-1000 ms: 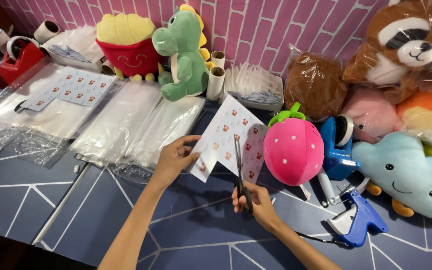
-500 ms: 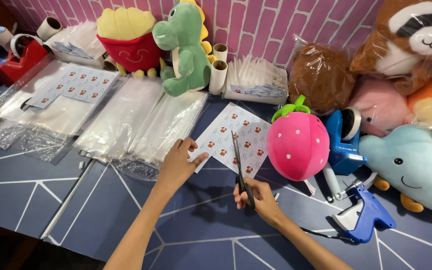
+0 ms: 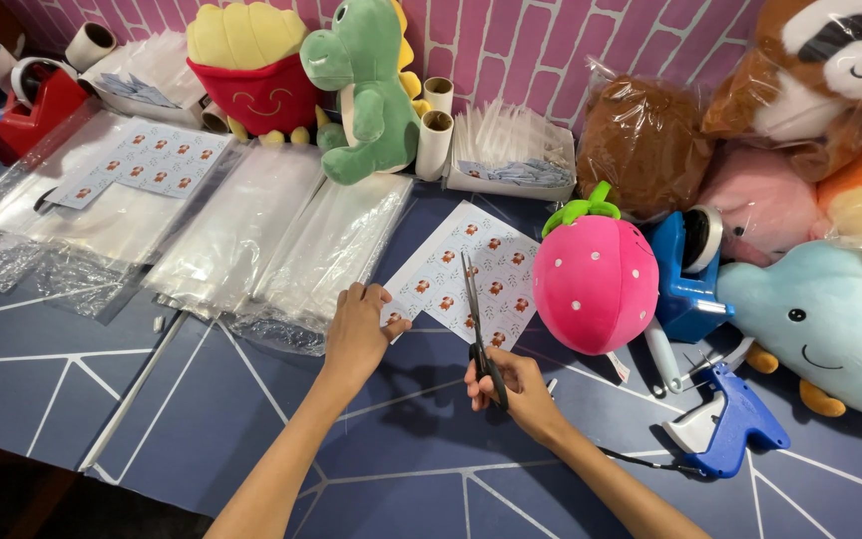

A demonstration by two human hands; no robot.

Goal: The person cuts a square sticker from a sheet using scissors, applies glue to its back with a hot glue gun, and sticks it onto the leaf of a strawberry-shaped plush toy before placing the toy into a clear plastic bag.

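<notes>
Mid-frame, left hand (image 3: 354, 334) fingers pinch the sticker sheet (image 3: 471, 274) flat on the table (image 3: 202, 419) while right hand (image 3: 516, 391) grips black scissors (image 3: 474, 319) cutting up through it.

Head camera looking down and forward over a dark blue tabletop with white lines (image 3: 202, 419).

The single view is sitting above the person's forearms, tilting down toward the left hand (image 3: 356, 334) and right hand (image 3: 511, 384), which are lying close in the lower middle of the frame. It is facing a pink brick-patterned wall (image 3: 541, 50) running along the top edge, farther off. Both arms are entering from the bottom edge. No second view is sharing the scene.
</notes>
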